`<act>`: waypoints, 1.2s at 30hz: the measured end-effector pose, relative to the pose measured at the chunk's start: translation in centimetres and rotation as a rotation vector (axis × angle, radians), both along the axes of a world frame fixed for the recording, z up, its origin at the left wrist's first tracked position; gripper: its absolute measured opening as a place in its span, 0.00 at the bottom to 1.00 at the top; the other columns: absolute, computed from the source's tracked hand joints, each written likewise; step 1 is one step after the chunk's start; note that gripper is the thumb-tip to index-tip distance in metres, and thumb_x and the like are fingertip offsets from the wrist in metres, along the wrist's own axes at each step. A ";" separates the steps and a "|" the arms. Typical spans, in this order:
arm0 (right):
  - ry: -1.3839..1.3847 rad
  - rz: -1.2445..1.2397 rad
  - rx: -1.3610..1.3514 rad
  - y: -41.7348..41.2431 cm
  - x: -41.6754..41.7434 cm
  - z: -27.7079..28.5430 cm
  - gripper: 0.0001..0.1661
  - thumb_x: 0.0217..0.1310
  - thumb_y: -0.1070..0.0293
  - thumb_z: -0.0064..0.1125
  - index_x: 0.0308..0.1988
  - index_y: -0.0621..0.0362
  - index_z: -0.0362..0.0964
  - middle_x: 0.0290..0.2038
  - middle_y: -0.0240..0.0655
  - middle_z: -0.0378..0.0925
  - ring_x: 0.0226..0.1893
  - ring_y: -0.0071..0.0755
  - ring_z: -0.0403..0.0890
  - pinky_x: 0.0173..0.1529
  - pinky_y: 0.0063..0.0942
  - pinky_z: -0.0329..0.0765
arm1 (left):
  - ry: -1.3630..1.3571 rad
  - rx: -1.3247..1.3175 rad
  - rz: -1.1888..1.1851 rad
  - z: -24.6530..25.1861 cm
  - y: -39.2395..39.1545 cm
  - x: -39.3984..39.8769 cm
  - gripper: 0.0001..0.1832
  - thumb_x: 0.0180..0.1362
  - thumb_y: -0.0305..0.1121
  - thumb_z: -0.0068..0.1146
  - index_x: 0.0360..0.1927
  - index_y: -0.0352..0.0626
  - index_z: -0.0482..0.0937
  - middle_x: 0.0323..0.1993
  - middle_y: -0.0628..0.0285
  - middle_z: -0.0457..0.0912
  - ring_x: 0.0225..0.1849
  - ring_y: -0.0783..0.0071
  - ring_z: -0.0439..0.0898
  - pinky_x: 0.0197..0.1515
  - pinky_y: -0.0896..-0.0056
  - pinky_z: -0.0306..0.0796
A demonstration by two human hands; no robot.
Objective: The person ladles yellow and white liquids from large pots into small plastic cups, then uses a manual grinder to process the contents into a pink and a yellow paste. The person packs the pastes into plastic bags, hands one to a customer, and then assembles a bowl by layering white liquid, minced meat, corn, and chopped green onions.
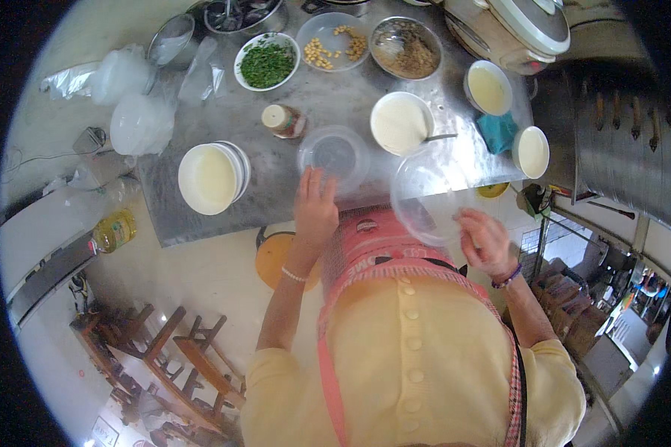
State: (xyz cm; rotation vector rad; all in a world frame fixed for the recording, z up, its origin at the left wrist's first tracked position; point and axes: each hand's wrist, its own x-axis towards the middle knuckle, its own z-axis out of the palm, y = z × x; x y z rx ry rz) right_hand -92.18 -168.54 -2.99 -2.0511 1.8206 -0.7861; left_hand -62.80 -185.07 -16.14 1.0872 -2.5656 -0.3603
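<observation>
A clear round plastic container [341, 142] stands on the steel table in front of me. The fingers of my left hand [316, 207] are spread at its near rim; whether they press on it is hard to tell. My right hand [486, 240] pinches the edge of a second see-through round plastic piece [425, 195], a bowl or a lid, held tilted over the table's front edge. Beyond it sits a white bowl of pale creamy food [401, 123] with a spoon handle sticking out. A small jar with a cream-coloured lid [284, 122] is left of the clear container.
Stacked white bowls [209, 179] stand at the table's left. Along the back are chopped greens [267, 61], a bowl of peanut-like pieces [335, 47], a steel bowl of brown food [408, 50] and a cooker [509, 28]. A teal cloth [496, 133] lies right; an orange stool [279, 260] stands below.
</observation>
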 end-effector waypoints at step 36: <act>-0.439 -0.272 0.343 -14.3 -7.2 -4.6 0.16 0.62 0.60 0.58 0.33 0.65 0.77 0.21 0.45 0.78 0.20 0.42 0.80 0.26 0.31 0.73 | 1.395 1.752 0.619 -3.5 -1.1 -18.0 0.25 0.68 0.42 0.50 0.64 0.48 0.59 0.60 0.52 0.70 0.59 0.51 0.74 0.56 0.42 0.74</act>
